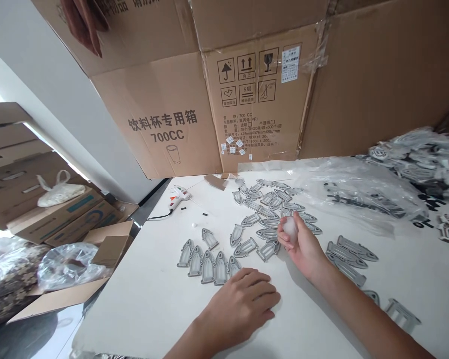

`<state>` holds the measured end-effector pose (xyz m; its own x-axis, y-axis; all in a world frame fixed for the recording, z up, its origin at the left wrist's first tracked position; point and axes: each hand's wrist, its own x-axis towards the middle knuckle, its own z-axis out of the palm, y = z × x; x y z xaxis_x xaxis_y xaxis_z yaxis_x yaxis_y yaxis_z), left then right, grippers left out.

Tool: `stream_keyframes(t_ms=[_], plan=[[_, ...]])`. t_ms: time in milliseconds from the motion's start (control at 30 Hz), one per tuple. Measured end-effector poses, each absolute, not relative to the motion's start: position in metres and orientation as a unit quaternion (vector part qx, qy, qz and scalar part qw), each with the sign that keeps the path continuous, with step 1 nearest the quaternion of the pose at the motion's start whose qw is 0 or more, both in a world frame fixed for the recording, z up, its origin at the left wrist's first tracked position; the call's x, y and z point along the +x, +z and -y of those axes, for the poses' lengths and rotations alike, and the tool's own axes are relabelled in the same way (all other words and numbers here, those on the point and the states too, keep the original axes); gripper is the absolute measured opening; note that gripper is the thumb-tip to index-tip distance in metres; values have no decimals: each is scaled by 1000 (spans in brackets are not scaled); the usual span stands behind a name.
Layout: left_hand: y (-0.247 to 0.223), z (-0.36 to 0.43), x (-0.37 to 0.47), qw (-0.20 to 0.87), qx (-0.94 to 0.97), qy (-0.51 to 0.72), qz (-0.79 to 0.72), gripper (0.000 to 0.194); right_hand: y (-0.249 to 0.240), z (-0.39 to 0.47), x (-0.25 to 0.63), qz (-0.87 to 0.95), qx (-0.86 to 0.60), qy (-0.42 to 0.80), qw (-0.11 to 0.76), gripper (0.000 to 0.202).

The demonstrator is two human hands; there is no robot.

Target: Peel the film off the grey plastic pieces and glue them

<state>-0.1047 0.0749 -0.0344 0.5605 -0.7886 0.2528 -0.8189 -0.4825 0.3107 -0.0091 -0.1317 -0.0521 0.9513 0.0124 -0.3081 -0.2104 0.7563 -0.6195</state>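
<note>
Lump of something cloudy white [290,230] sits right of centre in the right hand [301,243], its fingers curled round it. The left hand [247,299] lies palm down at lower centre, fingers loosely bent; whether it covers anything I cannot tell. Just beyond it, five gray pieces [207,268] lie in a neat row, one more [209,239] above; that portion looks laid out. Far more seems left: a loose scatter [251,219] around the centre, other pieces [346,254] at right. A glue gun [178,199] lies left of centre on the table [142,299], well apart from both hands.
</note>
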Motion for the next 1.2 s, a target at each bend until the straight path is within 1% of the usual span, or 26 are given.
stream_keyframes(t_ms=[267, 500, 633, 733, 900, 1000, 1100, 1200], plan=[[-18, -108, -109, 181, 891, 21, 415, 23, -51, 130, -12, -150, -342, 64, 925, 43], [-6, -140, -118, 215, 896, -43, 386, 30, -58, 128, -16, -138, -365, 75, 918, 40], [-6, -160, -120, 224, 907, -41, 355, 33, -63, 129, -16, -125, -366, 76, 919, 38], [-7, -171, -121, 228, 916, -22, 329, 29, -66, 129, -16, -122, -370, 75, 918, 39], [-2, -168, -105, 260, 928, 2, 267, 15, -69, 129, -17, -111, -383, 80, 914, 39], [1, -151, -78, 262, 935, 32, 237, 26, -72, 128, -16, -109, -384, 80, 913, 38], [-1, -133, -47, 232, 923, 20, 306, 38, -73, 128, -15, -112, -375, 76, 917, 38], [-7, -124, -26, 206, 911, -7, 357, 43, -69, 128, -14, -114, -366, 73, 921, 39]])
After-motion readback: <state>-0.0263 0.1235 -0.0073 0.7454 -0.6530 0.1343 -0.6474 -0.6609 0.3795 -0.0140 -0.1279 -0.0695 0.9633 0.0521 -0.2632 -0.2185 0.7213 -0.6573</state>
